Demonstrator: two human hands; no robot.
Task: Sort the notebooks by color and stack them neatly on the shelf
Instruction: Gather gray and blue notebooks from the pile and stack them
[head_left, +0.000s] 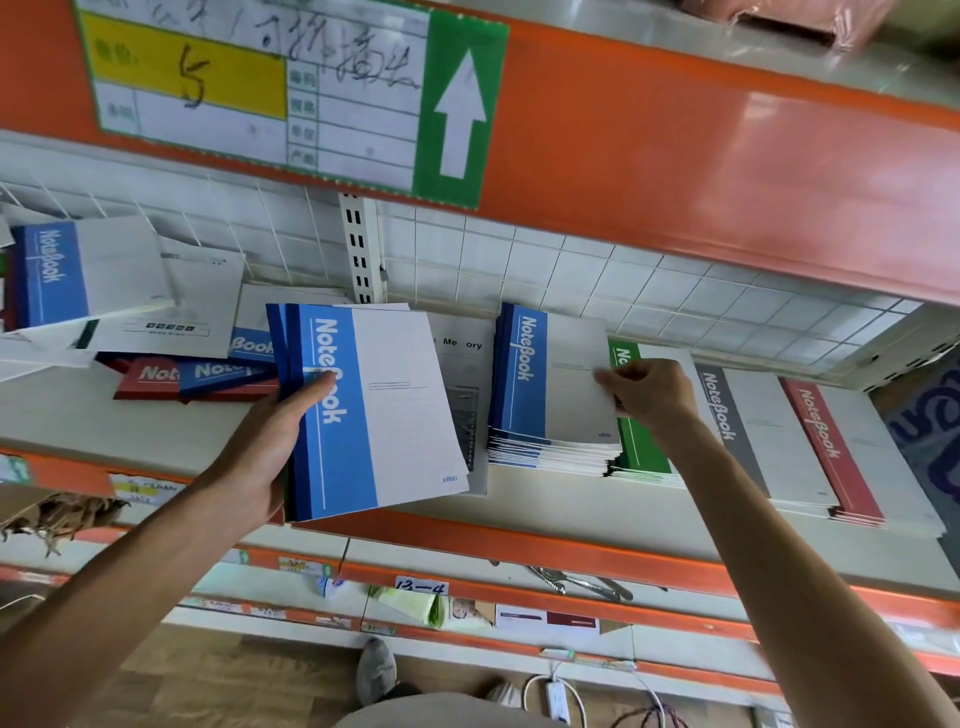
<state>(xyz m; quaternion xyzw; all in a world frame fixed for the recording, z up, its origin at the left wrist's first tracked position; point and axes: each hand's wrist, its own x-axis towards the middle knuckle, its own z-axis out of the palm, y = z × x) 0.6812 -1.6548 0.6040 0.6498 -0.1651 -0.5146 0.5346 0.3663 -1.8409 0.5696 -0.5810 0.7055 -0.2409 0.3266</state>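
My left hand (270, 447) grips a few blue notebooks (384, 410) by their spines, held above the front of the shelf (156, 421). My right hand (649, 389) pinches the right edge of the top notebook on the blue stack (550, 384) at mid shelf. Right of that stack lie a green stack (636, 447), a grey stack (753, 436) and a red stack (841, 452). At the left of the shelf lies an unsorted heap of red and blue notebooks (197, 374), with more notebooks (78, 275) leaning over it.
An orange beam (675, 156) with a label card (260, 88) hangs close above the shelf. A white wire grid (571, 265) backs it. A grey "Memory" book (465, 364) lies between my hands. Lower orange shelves (519, 587) hold small items.
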